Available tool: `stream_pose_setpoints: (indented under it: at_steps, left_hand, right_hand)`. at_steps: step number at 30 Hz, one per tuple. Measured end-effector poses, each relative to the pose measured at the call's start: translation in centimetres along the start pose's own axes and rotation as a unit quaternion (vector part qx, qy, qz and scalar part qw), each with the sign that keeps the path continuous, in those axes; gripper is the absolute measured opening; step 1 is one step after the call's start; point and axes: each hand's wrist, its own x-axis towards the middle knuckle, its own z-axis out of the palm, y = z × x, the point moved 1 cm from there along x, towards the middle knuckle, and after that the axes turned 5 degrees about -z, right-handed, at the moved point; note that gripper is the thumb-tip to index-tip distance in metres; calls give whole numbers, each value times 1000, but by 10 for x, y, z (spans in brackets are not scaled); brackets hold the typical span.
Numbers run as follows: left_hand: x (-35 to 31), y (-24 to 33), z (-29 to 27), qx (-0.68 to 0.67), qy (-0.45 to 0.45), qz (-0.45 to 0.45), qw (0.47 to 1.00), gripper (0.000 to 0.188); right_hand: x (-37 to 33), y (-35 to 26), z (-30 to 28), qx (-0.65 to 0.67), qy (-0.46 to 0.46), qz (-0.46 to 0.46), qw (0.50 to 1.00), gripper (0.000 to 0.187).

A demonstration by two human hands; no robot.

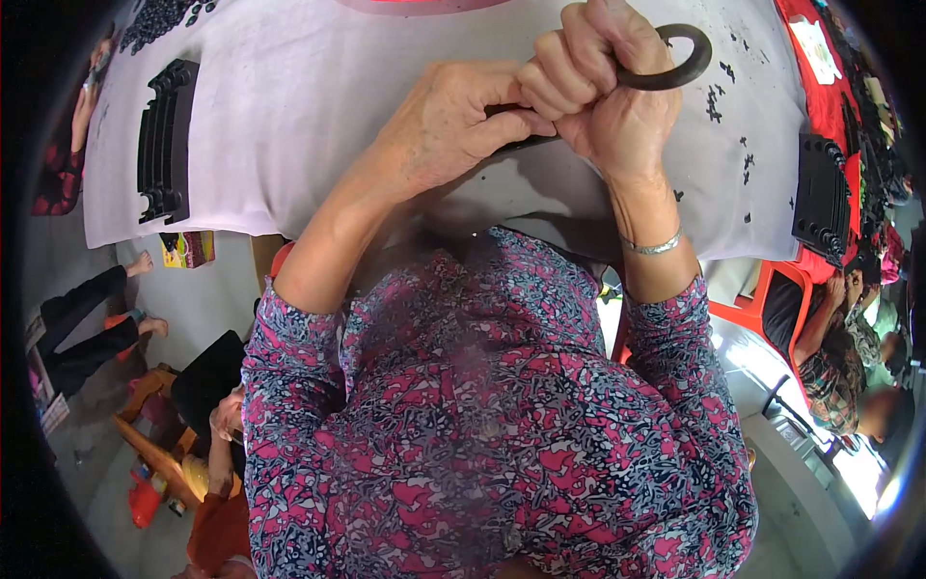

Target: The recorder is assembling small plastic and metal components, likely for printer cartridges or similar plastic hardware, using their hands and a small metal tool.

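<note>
My left hand (pixel 446 121) is closed round a dark, narrow piece (pixel 521 147), its thumb pressed along the edge. Most of that piece is hidden by my fingers. My right hand (pixel 603 92) makes a fist against the left fingertips. Out of the fist's right side sticks a tool with a dark ring-shaped handle (pixel 687 72); the rest of the tool is covered by the hand, so its kind cannot be told. Both hands are held over the near-middle part of the pale cloth-covered table (pixel 299 125).
Ribbed black plastic parts lie at the left (pixel 166 140) and right (pixel 823 198) table edges. Small black bits (pixel 714 101) are scattered right of my hands. A pile of black pieces (pixel 159 21) is at the far left. A red chair (pixel 776 299) and other people are nearby.
</note>
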Motion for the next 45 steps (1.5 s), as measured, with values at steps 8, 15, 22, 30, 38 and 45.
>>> stream_pose_setpoints:
  at_steps: [8,15,22,30,38,45]
  left_hand:
    - [-5,-3,5,-13,18,-2,1000,13]
    - [0,-2,0,5,-13,-21,1000,18]
    - [-18,4,-32,60,50,-59,995,42]
    - [-53,2,-13,244,53,-28,968,41]
    - [-46,10,-23,312,46,35,948,33]
    - [-50,-4,-6,338,93,66,934,39]
  right_hand:
    - [-2,8,6,7,10,-4,1000,57]
    - [0,7,2,15,14,-26,999,56]
    - [3,-38,-12,32,10,-71,997,51]
    - [11,-47,-60,-420,210,20,883,18]
    - [19,-46,-92,-821,142,-66,550,31]
    - [36,-48,-71,-740,115,-118,652,26]
